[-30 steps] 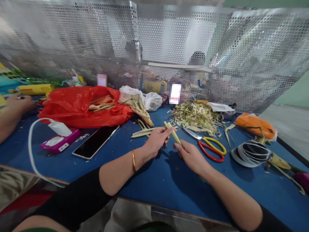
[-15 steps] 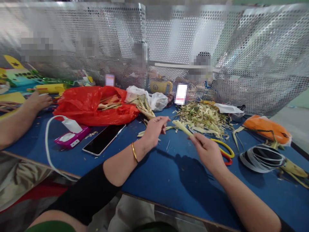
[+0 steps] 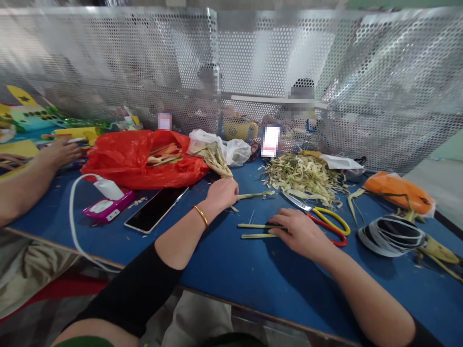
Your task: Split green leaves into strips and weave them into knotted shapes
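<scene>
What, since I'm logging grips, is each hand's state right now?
Left hand: curled at a green strip; fingertips hidden, so grip can't be told.
Right hand: partly open, touching two short strips.

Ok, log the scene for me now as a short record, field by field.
Left hand: at a pale stalk, grip unclear
Right hand: touching two stalk pieces on the blue table
Scissors: beside right hand
Shavings pile: beyond scissors
Red bag: open, stalks visible
Dark-screened phone: flat, left of left hand
</scene>
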